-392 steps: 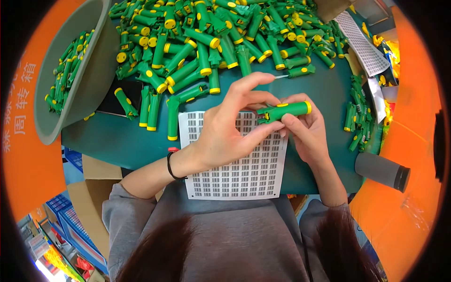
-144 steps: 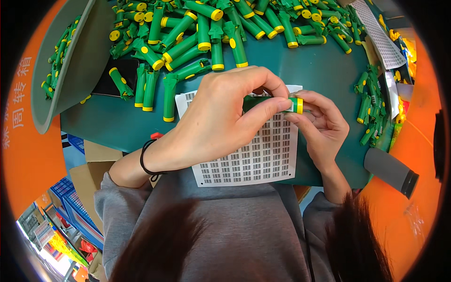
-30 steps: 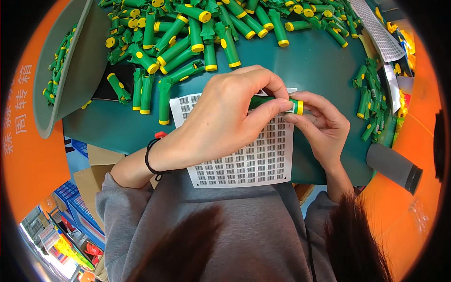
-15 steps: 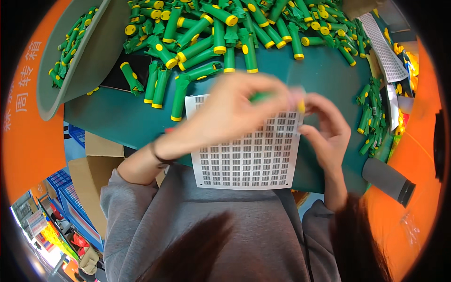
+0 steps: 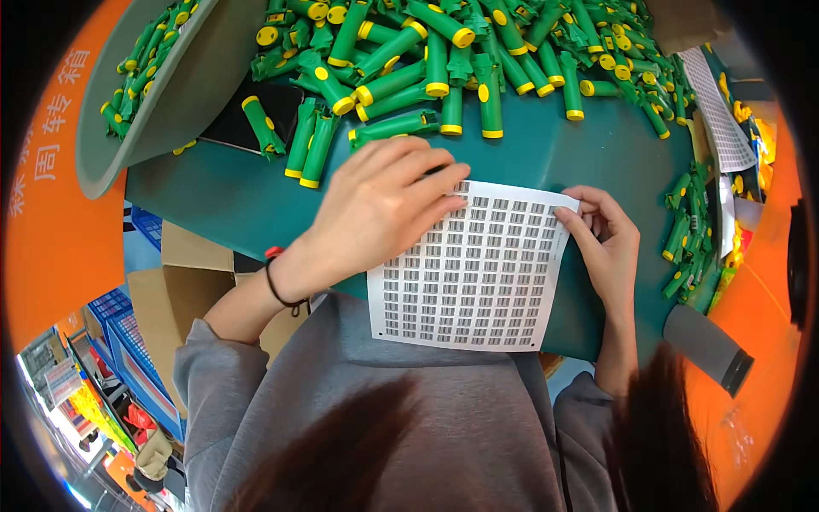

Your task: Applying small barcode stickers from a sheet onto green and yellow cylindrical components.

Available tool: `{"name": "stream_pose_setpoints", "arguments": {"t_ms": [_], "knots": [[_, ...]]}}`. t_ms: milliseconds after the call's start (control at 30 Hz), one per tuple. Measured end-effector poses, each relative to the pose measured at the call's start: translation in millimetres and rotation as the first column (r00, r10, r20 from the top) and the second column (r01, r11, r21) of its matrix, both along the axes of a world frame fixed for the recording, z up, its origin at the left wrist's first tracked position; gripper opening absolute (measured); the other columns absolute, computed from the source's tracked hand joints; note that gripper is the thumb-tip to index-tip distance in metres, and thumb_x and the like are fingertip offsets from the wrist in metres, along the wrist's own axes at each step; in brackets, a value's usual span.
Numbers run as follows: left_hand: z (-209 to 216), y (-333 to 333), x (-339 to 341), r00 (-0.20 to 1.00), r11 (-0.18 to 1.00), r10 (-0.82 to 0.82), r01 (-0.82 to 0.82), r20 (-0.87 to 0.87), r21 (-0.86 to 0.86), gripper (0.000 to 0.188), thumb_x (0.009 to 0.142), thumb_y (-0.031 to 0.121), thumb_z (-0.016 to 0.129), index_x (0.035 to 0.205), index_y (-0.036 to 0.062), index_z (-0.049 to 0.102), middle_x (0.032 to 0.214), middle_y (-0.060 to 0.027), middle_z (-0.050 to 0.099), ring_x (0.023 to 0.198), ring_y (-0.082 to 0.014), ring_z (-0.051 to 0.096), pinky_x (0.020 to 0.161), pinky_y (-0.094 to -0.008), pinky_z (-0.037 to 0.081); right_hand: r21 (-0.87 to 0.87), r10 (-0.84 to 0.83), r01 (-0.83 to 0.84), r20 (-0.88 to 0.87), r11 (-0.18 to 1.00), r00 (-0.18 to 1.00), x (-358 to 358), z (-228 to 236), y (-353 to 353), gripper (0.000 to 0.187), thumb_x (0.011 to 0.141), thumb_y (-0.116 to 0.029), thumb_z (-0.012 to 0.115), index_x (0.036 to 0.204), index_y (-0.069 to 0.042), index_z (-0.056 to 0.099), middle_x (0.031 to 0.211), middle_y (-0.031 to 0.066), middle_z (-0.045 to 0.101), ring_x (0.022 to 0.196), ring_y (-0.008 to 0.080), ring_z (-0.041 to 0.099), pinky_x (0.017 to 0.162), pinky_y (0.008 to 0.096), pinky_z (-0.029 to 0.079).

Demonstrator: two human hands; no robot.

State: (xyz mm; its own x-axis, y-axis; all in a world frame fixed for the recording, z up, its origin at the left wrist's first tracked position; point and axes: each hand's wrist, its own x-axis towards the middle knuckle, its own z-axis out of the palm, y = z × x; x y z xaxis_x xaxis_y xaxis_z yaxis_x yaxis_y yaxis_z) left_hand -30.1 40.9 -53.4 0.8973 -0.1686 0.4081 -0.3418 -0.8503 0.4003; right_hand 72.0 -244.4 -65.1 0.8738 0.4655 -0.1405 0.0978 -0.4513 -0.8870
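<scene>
A white sheet of small barcode labels (image 5: 461, 282) is held in front of my body, slightly tilted, its lower edge near my top. My left hand (image 5: 384, 200) lies over its upper left part, fingers curled and thumb closed at the top edge. That corner of the sheet is hidden under the hand. At the opposite upper corner my right hand (image 5: 607, 243) pinches the sheet between thumb and fingers. Just beyond my left hand lies a green tube with a yellow end (image 5: 392, 128); two more such tubes (image 5: 314, 149) lie to its left.
A large pile of green tubes with yellow ends (image 5: 486, 60) covers the far table. A grey bin (image 5: 192, 94) with more tubes stands at left. Another tube cluster (image 5: 687, 226), a second label sheet (image 5: 721, 119) and a grey cylinder (image 5: 706, 348) are at right. Below left is a cardboard box (image 5: 158, 320).
My left hand has drawn back left from across the sheet. My right hand has closed on the upper right corner. The blurred green and yellow between my hands no longer shows.
</scene>
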Motion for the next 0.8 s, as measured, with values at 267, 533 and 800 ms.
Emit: {"name": "stream_pose_setpoints", "arguments": {"t_ms": [267,533,800], "knots": [[-19,-2,-7,0.992,0.999,-0.001,-0.004,0.125,0.041,0.024,0.081,0.017,0.077,0.104,0.0098,0.075,0.105,-0.0023,0.068,0.099,-0.0233,0.063,0.085,-0.0371,0.051,-0.055,-0.027,0.031,0.079,0.998,0.997,-3,-4,-1,0.021,0.089,0.001,0.074,0.110,0.004,0.069,0.085,-0.0026,0.064,0.074,0.0016,0.049,0.065,0.0171,0.037],[-14,-4,-4,0.993,0.999,0.039,-0.037,0.114,-0.020,0.023,0.075,0.014,0.079,0.097,0.0093,0.075,0.098,-0.0012,0.068,0.094,-0.0219,0.062,0.078,-0.0359,0.050,-0.054,-0.044,0.049,0.077,0.997,0.996,-3,-3,-1,0.020,0.089,-0.001,0.075,0.108,0.003,0.070,0.085,-0.0027,0.065,0.073,0.0014,0.049,0.065,0.0169,0.037],[-20,-5,-4,0.981,1.000,0.015,-0.015,0.194,-0.001,0.019,0.073,0.010,0.076,0.092,0.0084,0.072,0.098,-0.0020,0.068,0.092,-0.0225,0.063,0.076,-0.0355,0.051,-0.057,-0.066,0.068,0.029,0.996,0.997,0,1,0,0.017,0.091,-0.004,0.074,0.106,0.003,0.070,0.085,-0.0025,0.065,0.073,0.0017,0.049,0.065,0.0171,0.038]]}}
